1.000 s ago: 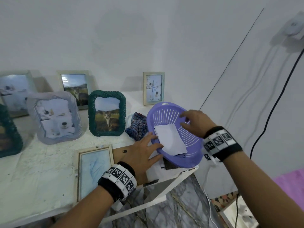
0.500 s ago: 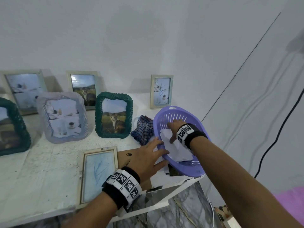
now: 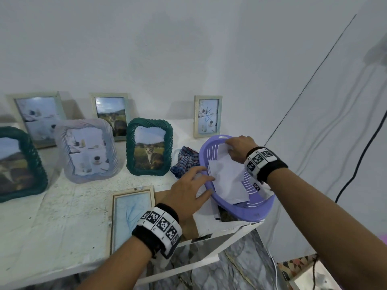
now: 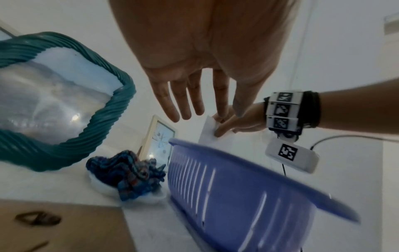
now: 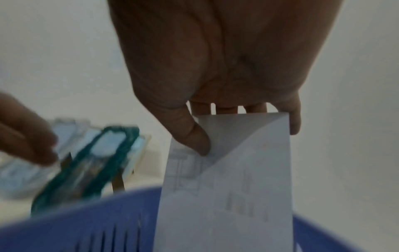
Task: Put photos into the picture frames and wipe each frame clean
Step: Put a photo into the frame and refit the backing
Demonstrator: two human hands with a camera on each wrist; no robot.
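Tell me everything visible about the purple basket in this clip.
The basket is an oval, shallow, lilac tub that looks like plastic, with slotted walls and a handle cutout at its far rim. It sits at the table's right corner, tilted, overhanging the edge. White sheets lie inside; the right hand pinches one. The left hand rests its fingers at the near rim. A checked cloth lies beside it.

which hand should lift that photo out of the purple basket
Right. The right hand already pinches the photo by its top edge, while the left hand lies open against the basket rim.
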